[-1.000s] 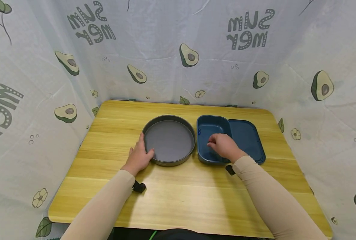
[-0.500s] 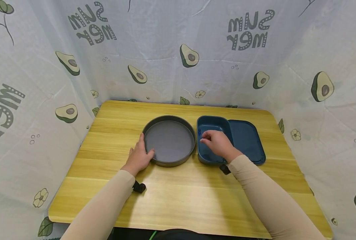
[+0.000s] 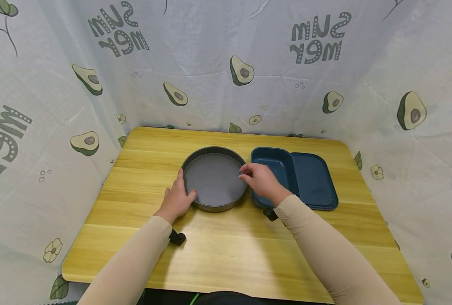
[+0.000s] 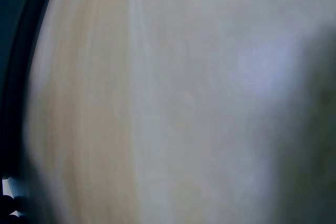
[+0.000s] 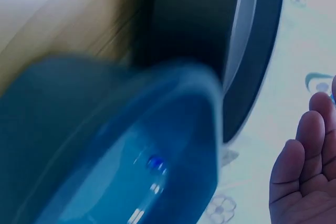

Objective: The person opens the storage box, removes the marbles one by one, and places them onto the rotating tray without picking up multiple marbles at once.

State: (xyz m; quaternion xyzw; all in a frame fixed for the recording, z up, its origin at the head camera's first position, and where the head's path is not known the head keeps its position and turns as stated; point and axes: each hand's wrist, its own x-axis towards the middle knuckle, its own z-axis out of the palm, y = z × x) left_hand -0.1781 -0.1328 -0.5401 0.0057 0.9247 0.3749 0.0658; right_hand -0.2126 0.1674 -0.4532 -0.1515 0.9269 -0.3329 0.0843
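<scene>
A round grey cake pan (image 3: pixel 214 180) stands mid-table. My left hand (image 3: pixel 175 202) rests against its left side, fingers spread along the outside and thumb at the near rim. My right hand (image 3: pixel 262 182) is over the pan's right rim, thumb and forefinger pinching a small blue bead that barely shows at the fingertips. Below that hand, right beside the pan, sits a deep blue plastic box (image 3: pixel 277 157). In the right wrist view, a shiny blue bead (image 5: pixel 156 162) lies inside it, while the curled fingers (image 5: pixel 310 135) show at the right edge.
A flat blue lid (image 3: pixel 315 180) lies at the box's right side, partly behind its wall. The wooden table (image 3: pixel 218 245) ends at a curtain (image 3: pixel 206 42) printed with avocados. Black camera mounts (image 3: pixel 177 237) hang under both wrists.
My right hand has risen from inside the blue box and moved left, over its wall to the pan's right rim. My left hand has stayed at the pan.
</scene>
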